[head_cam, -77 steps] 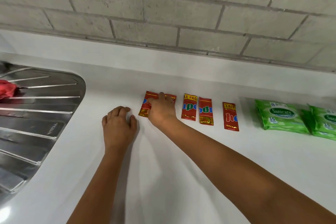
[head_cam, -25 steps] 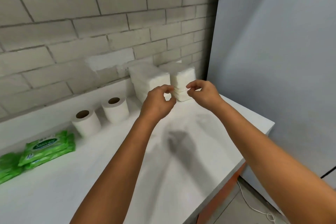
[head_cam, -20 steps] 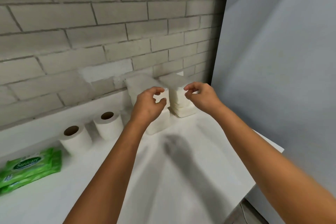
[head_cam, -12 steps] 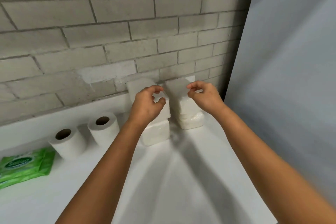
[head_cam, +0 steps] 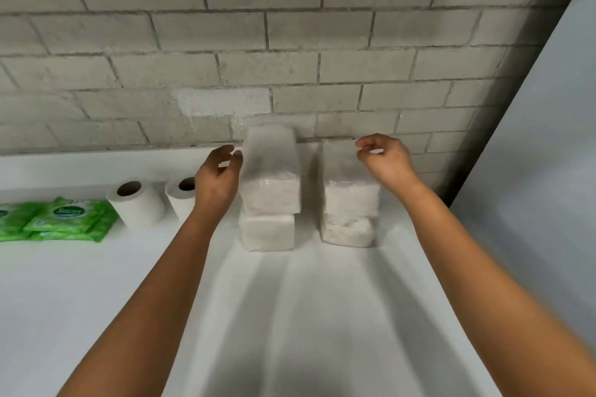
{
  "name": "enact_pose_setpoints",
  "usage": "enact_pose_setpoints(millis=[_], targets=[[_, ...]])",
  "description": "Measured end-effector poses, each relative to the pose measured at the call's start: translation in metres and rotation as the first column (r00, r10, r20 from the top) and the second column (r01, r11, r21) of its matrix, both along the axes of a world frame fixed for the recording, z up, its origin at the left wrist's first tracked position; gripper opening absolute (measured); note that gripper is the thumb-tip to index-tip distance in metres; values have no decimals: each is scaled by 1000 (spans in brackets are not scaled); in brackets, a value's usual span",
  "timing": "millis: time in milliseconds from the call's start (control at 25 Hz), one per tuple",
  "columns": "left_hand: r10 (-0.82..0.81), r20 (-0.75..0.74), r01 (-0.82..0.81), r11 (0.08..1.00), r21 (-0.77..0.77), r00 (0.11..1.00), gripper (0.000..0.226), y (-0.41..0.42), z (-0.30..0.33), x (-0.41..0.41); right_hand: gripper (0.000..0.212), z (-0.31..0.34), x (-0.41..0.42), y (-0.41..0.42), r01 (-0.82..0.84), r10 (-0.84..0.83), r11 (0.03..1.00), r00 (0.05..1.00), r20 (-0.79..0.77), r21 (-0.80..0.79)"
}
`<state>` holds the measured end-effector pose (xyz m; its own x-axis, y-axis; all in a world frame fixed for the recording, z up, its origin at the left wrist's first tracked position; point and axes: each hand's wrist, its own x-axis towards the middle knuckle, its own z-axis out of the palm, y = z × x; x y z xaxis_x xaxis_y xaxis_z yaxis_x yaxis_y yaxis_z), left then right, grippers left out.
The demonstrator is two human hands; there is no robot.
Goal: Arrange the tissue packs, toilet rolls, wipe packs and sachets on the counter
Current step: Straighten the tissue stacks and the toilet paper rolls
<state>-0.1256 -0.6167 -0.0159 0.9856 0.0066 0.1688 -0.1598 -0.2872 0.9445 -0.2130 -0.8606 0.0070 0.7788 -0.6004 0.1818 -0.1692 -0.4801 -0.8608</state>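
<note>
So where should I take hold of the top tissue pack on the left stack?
Probably by its two short side faces, coming from the front. The top tissue pack overhangs the lower pack; the left hand is already beside its left face, and the gap to the right stack looks wide enough for fingers.

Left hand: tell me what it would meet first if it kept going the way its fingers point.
Most likely the left stack of tissue packs: the left hand hovers just beside its upper pack, fingers aimed at its side. Depth is unclear, so contact cannot be confirmed.
</note>
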Motion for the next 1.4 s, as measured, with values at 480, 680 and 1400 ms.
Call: enact_pose_setpoints(millis=[480, 680, 1400], targets=[[-266, -484, -46, 840, -540, 833, 56, -1, -87, 57, 48, -69, 27, -53, 115, -102, 850, 993, -53, 514], [-483, -491, 33, 736, -676, 725, 56, -20, -107, 47, 33, -120, 33, -54, 163, -36, 710, 980, -196, 685], [-570, -176, 510, 809, -292, 803, 91, 7, -151, 37, 42, -148, 15, -34, -125, 143, 750, 989, 26, 650]])
